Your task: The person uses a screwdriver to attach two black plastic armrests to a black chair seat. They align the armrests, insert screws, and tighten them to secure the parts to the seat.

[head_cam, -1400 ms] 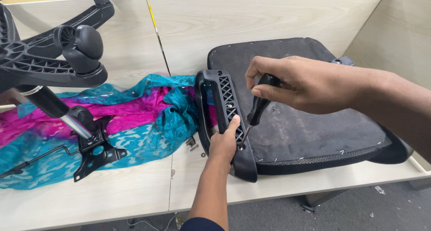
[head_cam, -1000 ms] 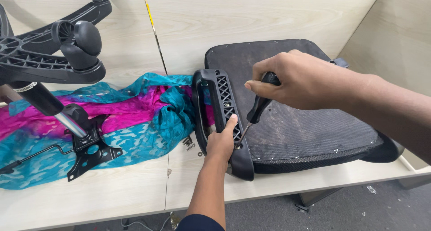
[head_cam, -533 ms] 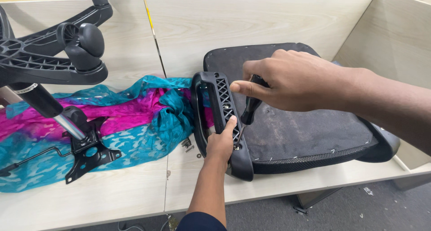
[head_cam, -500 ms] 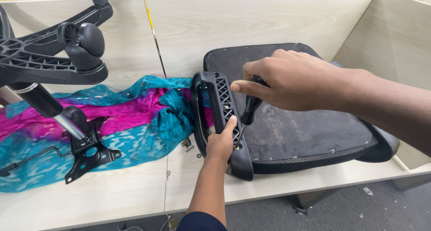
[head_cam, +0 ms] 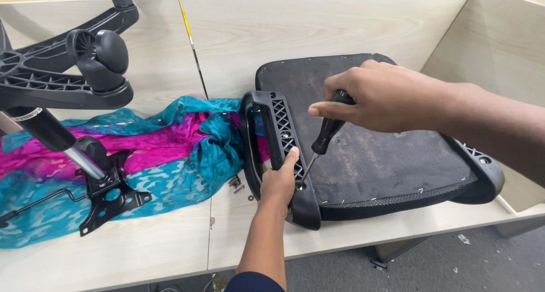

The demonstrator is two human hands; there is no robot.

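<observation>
Fingers (head_cam: pixel 335 107) — right pinch screwdriver (head_cam: pixel 328 134) | left hand (head_cam: pixel 278 181) grips armrest (head_cam: pixel 281 144)

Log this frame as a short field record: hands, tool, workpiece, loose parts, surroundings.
left hand: grips the black armrest, steadying it against the seat
right hand: holds a screwdriver, tip down at the armrest's base by the left thumb
workpiece: upturned chair seat, armrests on both sides
loose parts: small screws on the table
left of seat: teal and pink cloth, chair wheel base with gas cylinder
</observation>
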